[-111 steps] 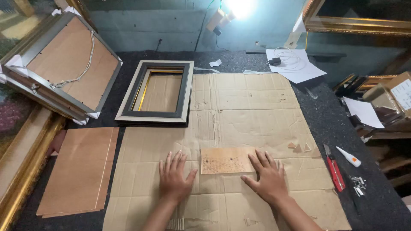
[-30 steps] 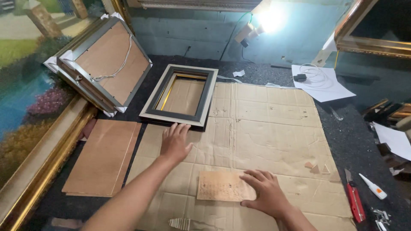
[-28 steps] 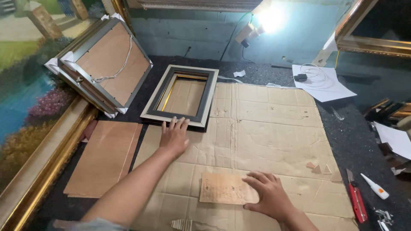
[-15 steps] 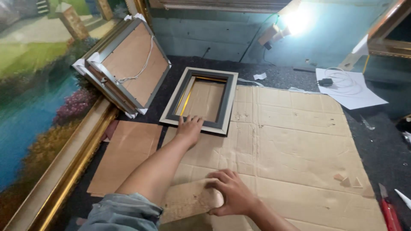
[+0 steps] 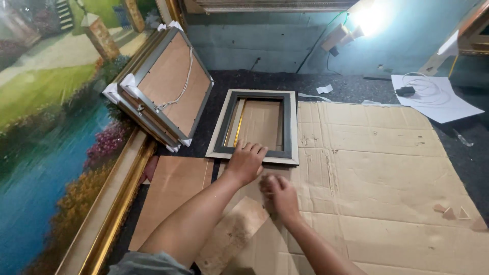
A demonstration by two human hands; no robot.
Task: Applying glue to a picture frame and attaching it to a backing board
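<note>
On the flattened cardboard that covers the dark bench lies a small frame, face down, its dark inner band edged by a pale outer moulding and a thin gold strip showing along the inside left. Brown backing fills its opening. It sits at the cardboard's far left corner, with its near rail toward the person.

The left hand rests on that near rail, fingers spread flat and curled over the edge, holding nothing. The right hand is just beside it, nearer the person; it is blurred, fingers bent in, and whether it grips anything I cannot tell. Under the forearms lies a small board of light wood, tilted, partly hidden by the left arm.

Left of the hands a larger brown panel lies flat, its near end covered by the arm. Beyond it a silver-edged picture leans back-out, with white corner guards and a hanging wire, against a big landscape painting in a gold frame. At the far right a white sheet carries a coiled cable, and a lamp glares from the wall behind. A few wooden wedges lie on the cardboard's right side, well apart from both hands.
</note>
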